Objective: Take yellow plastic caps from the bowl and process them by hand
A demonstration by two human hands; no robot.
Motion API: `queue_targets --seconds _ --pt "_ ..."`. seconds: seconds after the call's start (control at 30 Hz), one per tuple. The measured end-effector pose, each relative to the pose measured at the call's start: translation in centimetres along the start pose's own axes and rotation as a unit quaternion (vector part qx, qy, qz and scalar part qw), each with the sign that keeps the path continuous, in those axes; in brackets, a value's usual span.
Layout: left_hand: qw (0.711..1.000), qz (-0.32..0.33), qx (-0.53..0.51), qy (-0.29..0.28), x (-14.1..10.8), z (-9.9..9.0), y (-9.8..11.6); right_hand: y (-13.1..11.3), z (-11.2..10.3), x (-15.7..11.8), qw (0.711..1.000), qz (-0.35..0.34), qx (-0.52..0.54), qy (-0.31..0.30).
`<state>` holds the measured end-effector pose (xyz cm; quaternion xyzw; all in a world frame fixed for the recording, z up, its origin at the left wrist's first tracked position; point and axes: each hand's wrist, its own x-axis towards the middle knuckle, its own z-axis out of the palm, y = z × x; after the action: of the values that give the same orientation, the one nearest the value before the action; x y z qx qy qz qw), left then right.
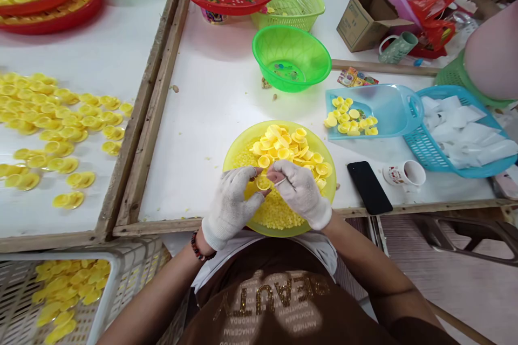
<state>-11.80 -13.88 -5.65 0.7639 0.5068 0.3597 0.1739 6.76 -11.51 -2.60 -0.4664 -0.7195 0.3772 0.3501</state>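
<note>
Over a yellow bowl (230, 153), both my hands work in white gloves with bare fingertips. My left hand (234, 202) pinches a small yellow plastic cup piece (263, 183) by its rim between thumb and fingers. Close beside it, my right hand (299, 188) is closed with thumb and fingertips together; what they hold, if anything, is too small to name. Inside the bowl, small yellow beads (279, 214) fill the near and left parts. A heap of yellow cup-shaped pieces (283, 143) lies at the far side, just beyond my fingers.
To the right are a blue scoop tray (388, 124) with yellow pieces, a phone (369, 187), a mug (404, 173) and a blue basket (429, 148). A green bowl (291, 59) stands beyond. Wooden edging (137, 140) divides off the left table, where rows of yellow pieces (60, 124) lie.
</note>
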Motion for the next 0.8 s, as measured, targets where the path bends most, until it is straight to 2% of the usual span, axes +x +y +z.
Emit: queue_targets --seconds 0.07,0.23,0.43,0.57,0.63,0.7,0.77,0.8 --pt "1.0 0.004 0.005 0.012 -0.2 -0.2 -0.3 0.0 -0.1 0.0 1.0 0.015 0.012 0.018" --pt "1.0 0.015 -0.001 0.011 -0.6 -0.7 -0.9 -0.6 0.4 0.2 1.0 0.015 0.016 0.011" --pt "1.0 -0.005 0.018 -0.009 -0.4 -0.1 -0.1 -1.0 1.8 1.2 0.999 -0.037 0.001 0.025" --pt "1.0 -0.007 0.008 -0.013 -0.4 0.0 0.1 -0.7 1.1 1.3 0.999 -0.022 -0.017 0.044" --pt "1.0 -0.006 0.001 0.006 -0.6 -0.6 -0.5 -0.4 0.4 1.2 0.998 -0.015 -0.048 0.031" --pt "0.999 -0.024 0.0 0.038 -0.8 -2.0 -1.6 -0.1 0.1 1.0 0.993 -0.02 -0.119 -0.008" --pt "0.994 -0.068 0.026 0.081 -1.1 -4.3 -3.4 0.2 0.3 0.8 0.97 -0.026 -0.237 -0.054" --pt "0.989 -0.093 0.052 0.105 -1.2 -5.7 -4.6 0.3 0.6 0.8 0.949 -0.022 -0.305 -0.072"
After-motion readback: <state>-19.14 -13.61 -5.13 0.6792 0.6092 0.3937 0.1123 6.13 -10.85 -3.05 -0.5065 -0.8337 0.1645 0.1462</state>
